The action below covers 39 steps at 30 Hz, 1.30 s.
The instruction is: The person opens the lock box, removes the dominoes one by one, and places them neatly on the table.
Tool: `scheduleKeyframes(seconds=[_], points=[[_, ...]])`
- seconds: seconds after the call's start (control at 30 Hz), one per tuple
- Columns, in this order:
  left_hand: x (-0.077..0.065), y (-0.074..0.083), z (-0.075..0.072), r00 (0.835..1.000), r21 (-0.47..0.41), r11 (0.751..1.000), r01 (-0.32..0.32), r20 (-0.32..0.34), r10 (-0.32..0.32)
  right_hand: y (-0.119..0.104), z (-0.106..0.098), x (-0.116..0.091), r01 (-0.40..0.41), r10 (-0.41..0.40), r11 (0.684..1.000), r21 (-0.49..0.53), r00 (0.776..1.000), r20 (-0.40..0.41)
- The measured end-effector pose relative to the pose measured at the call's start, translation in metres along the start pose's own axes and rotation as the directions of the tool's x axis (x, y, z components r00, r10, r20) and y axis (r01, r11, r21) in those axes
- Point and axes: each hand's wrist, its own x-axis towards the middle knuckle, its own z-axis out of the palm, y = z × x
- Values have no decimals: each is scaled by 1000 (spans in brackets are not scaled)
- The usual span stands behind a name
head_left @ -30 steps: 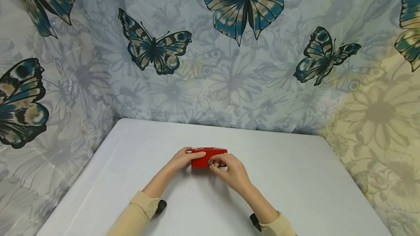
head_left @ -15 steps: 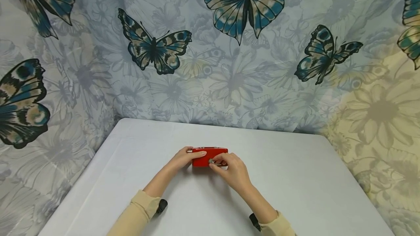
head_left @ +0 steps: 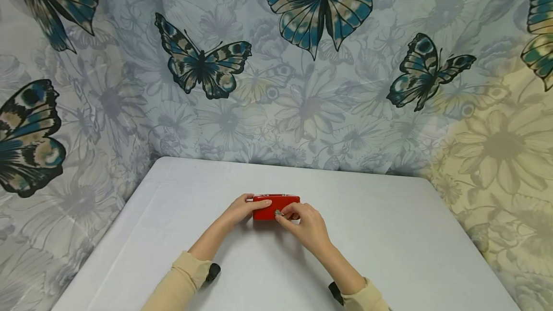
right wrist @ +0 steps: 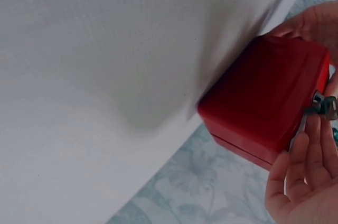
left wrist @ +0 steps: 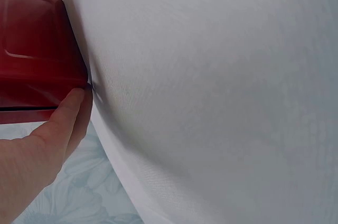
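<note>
A red metal box (head_left: 264,213) with a lock, like a cash box, stands on the white table. My left hand (head_left: 237,210) grips its left end, the thumb lying across the face toward me. At that face my right hand (head_left: 307,224) pinches a small key (head_left: 278,212). In the right wrist view the key (right wrist: 329,108) sits at the silver lock (right wrist: 318,99), and the right hand's fingers (right wrist: 299,155) are close to the box's edge. The left wrist view has left fingers (left wrist: 71,113) against the box's corner (left wrist: 79,71). The key's tip is hidden.
The white tabletop (head_left: 389,244) spreads around the box, its far edge meeting a butterfly-patterned cloth wall (head_left: 311,109). A black wrist camera (head_left: 213,271) sits by the left sleeve, another black camera (head_left: 335,293) by the right.
The left hand and the box have hardly moved. At the right fingertips the silvery key pieces have shifted slightly, and less of them shows than a second ago.
</note>
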Motion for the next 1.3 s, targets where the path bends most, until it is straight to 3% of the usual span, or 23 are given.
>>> scheduleKeyframes(seconds=[0.23,0.4,0.53,0.6,0.73,0.83,0.93,1.3], points=[[1,-1,0,1000,-2,1000,-3,-1,3,4,-4,-2,-30,28,997,67,999,24],[0,-1,1,1000,-2,1000,-13,3,13,13,-8,-5,-41,46,992,120,998,-37],[0,-1,1,1000,5,1000,-17,3,17,20,-11,-6,-137,153,975,175,985,-84],[0,-2,1,1000,5,1000,-14,5,14,23,-12,-6,-233,253,944,232,966,-60],[1,-2,0,1000,5,1000,-7,9,7,29,-16,-4,-417,418,847,329,906,72],[1,-1,-1,1000,12,1000,-6,12,6,31,-17,-3,-498,467,784,370,866,177],[1,-2,-1,1000,14,1000,-8,16,8,31,-14,-4,-537,482,750,385,843,238],[-4,-2,-5,997,26,999,-40,69,38,31,-6,-7,-535,460,760,369,844,277]])
